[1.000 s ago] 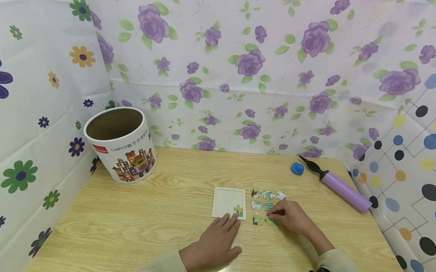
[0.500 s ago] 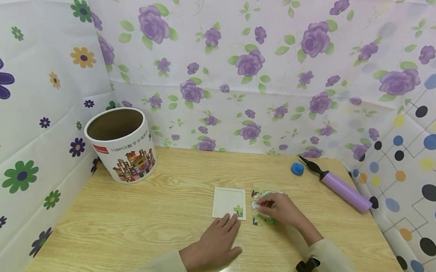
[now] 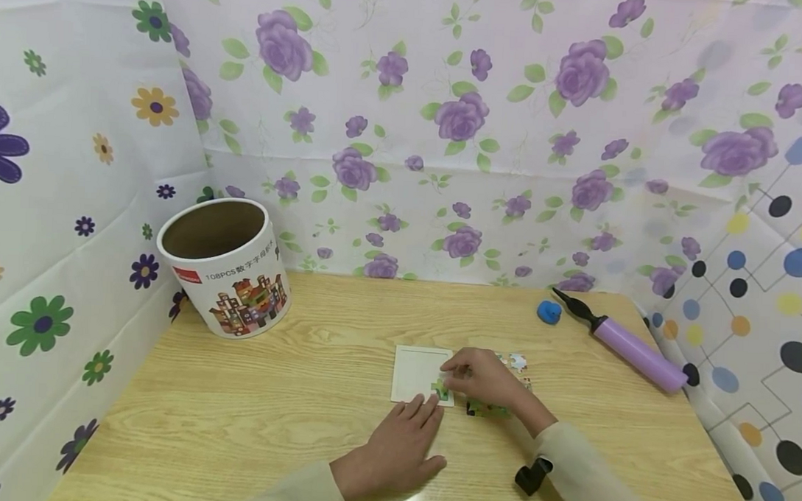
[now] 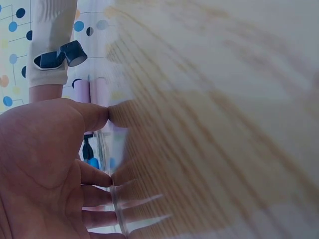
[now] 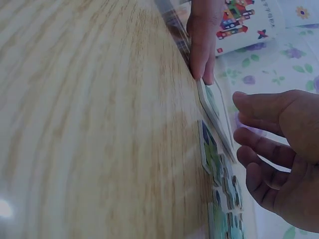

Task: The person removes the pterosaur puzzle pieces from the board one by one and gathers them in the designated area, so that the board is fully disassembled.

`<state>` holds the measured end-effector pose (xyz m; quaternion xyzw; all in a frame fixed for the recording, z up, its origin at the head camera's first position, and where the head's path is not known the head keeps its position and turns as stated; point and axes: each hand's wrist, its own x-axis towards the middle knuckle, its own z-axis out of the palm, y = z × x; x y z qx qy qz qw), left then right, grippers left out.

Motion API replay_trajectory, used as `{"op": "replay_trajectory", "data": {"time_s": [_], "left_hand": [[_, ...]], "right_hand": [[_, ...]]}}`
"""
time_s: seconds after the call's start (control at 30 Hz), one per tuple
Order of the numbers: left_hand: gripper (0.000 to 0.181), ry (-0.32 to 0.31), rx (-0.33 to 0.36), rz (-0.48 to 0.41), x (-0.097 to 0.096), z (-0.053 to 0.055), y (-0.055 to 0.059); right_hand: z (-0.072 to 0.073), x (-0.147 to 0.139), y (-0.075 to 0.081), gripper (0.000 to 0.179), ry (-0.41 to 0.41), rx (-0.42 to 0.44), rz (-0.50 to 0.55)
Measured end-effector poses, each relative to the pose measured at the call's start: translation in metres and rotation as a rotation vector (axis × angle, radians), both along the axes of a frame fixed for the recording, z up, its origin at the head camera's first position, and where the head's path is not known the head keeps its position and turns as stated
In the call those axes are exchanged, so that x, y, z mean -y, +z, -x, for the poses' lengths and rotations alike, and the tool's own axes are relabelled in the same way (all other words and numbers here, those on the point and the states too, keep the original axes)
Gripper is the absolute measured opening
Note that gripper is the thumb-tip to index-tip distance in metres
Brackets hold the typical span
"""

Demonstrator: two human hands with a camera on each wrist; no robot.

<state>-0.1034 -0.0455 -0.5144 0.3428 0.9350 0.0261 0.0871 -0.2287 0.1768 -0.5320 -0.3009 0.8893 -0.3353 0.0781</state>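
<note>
A square, shallow, cream puzzle tray lies on the table, with one green puzzle piece in its lower right corner. My left hand lies flat, fingertips resting on the tray's near edge. Over the tray's right side hovers my right hand, fingers bent and thumb tip near the index finger. In the right wrist view, that hand shows no piece at its fingertips; I cannot tell whether it pinches one. Several loose puzzle pieces lie right of the tray, partly hidden beneath the right hand.
A white printed bucket stands at the back left. Toward the back right are a small blue rubber duck and a purple hand pump with a black nozzle. Flowered and dotted cloth surrounds the wooden table.
From the loose pieces my right hand has shifted left to the tray's right side, uncovering pieces at the far right. My left hand has stayed on the tray's edge.
</note>
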Motion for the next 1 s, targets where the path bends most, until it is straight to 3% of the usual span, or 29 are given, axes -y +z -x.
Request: {"op": "replay_trajectory", "data": {"time_s": [0.43, 0.6, 0.8, 1.0], "left_hand": [[0.075, -0.004, -0.006, -0.007, 0.0, -0.001, 0.001], [0.074, 0.001, -0.003, -0.014, 0.0, -0.001, 0.0], [0.074, 0.0, -0.016, -0.046, 0.001, 0.0, -0.002], [0.073, 0.006, 0.002, -0.059, 0.001, 0.001, -0.003]], "right_hand": [[-0.001, 0.008, -0.001, 0.018, 0.084, -0.067, -0.098], [-0.003, 0.01, 0.0, 0.015, 0.078, -0.094, -0.116], [-0.003, 0.012, 0.0, 0.014, 0.039, -0.067, -0.11], [-0.004, 0.012, 0.001, 0.008, -0.018, 0.021, -0.055]]}}
